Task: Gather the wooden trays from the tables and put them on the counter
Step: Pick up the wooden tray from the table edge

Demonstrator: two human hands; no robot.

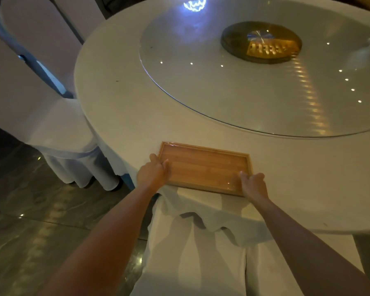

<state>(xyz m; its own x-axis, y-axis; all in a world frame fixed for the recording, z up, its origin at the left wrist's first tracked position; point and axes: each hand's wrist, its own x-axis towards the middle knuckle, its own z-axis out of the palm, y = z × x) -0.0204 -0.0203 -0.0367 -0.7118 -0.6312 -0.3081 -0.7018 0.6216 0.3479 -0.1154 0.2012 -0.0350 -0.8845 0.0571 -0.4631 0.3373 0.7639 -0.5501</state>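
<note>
A shallow rectangular wooden tray [203, 166] lies flat near the front edge of a round table covered in white cloth [120, 116]. My left hand [153, 173] grips the tray's left short end, thumb over the rim. My right hand [253, 183] grips the front right corner, thumb resting on the tray's inside. The tray holds nothing.
A large glass turntable [233, 86] with a dark round base [261, 41] fills the table's middle. White-covered chairs stand at the left [41, 103] and directly below me [201, 253], tucked under the table edge. Glossy dark floor [30, 221] lies to the left.
</note>
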